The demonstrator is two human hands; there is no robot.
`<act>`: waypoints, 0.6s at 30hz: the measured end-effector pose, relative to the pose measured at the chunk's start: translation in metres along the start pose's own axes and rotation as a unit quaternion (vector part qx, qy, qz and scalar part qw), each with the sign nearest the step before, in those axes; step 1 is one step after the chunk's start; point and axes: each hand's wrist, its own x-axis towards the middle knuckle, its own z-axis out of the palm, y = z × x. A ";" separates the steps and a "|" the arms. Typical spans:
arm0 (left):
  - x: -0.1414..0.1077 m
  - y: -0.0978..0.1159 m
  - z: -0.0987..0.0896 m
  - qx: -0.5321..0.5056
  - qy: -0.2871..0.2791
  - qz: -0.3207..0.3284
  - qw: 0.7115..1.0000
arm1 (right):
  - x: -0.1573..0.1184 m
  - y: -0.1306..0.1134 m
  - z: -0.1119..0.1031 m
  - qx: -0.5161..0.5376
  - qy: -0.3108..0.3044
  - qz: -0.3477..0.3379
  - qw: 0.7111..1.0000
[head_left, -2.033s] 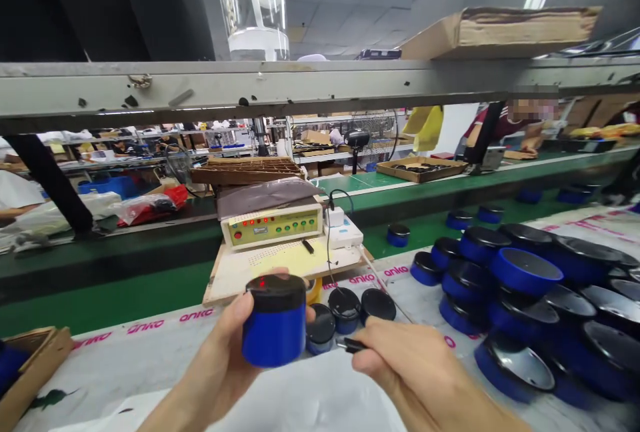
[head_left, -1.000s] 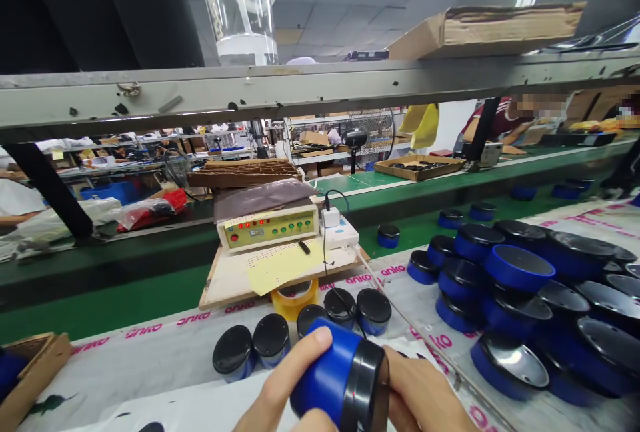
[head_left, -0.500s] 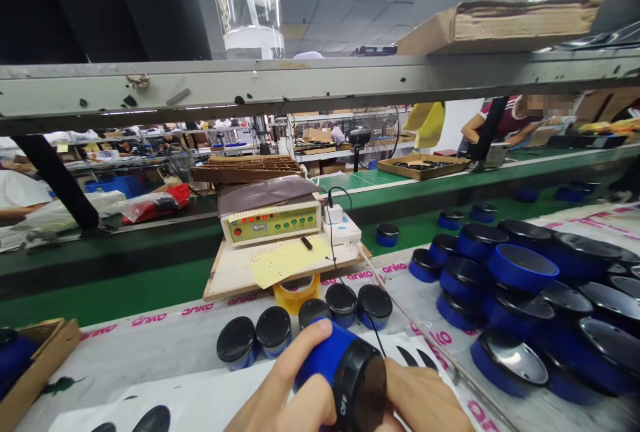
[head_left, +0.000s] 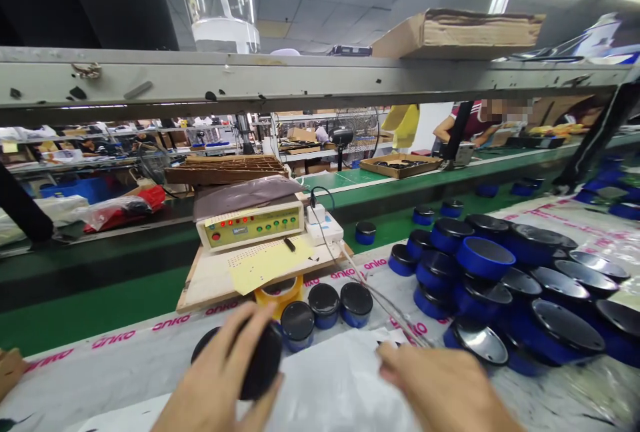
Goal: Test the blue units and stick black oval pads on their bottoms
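My left hand (head_left: pixel 225 369) curls round a round piece with a black top (head_left: pixel 264 360); the hand hides most of its side. Behind those fingers, part of another black round top (head_left: pixel 203 345) shows. My right hand (head_left: pixel 443 382), smeared by motion, is over white sheets (head_left: pixel 345 369), its fingers drawn together. Whatever may be in its fingertips is too blurred to make out, and small black shapes show at the sheet edge beside them. Blue round units with black tops (head_left: pixel 299 325) stand in a short row just beyond my hands.
Many blue and black units (head_left: pixel 485 259) are heaped at the right. A test box with lit red lamps (head_left: pixel 253 224) sits on a board (head_left: pixel 200 279), near a yellow tape roll (head_left: pixel 280 295) and a cable (head_left: pixel 360 279). A metal shelf beam (head_left: pixel 300 75) crosses above. A person works beyond the green belt.
Both hands were together on a blue unit with a black ring marked OFF. Now they are apart, left hand at the row's left end, right hand over the sheets. The view has turned right.
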 end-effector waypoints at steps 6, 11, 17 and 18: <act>0.026 0.024 0.037 -0.098 -0.115 0.107 0.983 | 0.003 0.031 -0.018 -0.049 0.107 0.125 0.985; 0.053 0.061 0.077 -0.062 -0.186 0.094 0.976 | 0.019 0.030 0.003 0.017 0.052 0.108 0.993; 0.019 0.004 0.038 -0.052 -0.159 -0.018 0.986 | 0.006 0.047 0.002 0.009 0.019 0.161 0.987; 0.006 -0.014 0.029 -0.054 -0.138 -0.076 0.986 | 0.004 0.049 0.003 0.009 0.010 0.168 0.986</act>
